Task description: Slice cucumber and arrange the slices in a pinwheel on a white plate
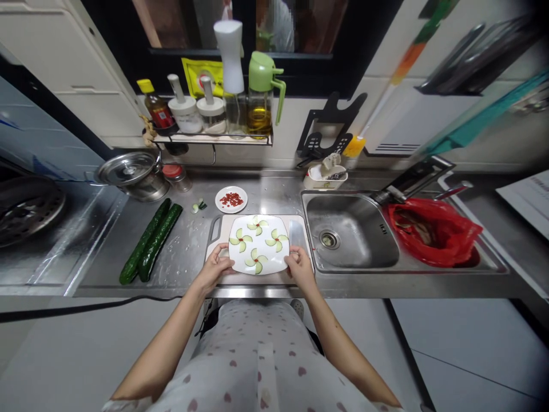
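Note:
Between my two hands is a white square plate (266, 260), over a pale cutting board (223, 226). My left hand (215, 268) grips its left edge, thumb on the rim. On the opposite edge, my right hand (300, 266) pinches it the same way. Several pinwheels of cucumber slices (257, 260) with small red centres lie on the plate. A knife (295, 233) lies on the board just beyond my right hand, its blade partly showing. Behind the board sits a small white dish (219, 205) of chopped red pieces (231, 199).
Two whole cucumbers (150, 243) lie at the left, near cucumber scraps (198, 206) and a lidded steel pot (132, 174). A sink (351, 229) adjoins the board's right side, with a red plastic bag (454, 234) beyond. Above hangs a condiment rack (214, 139).

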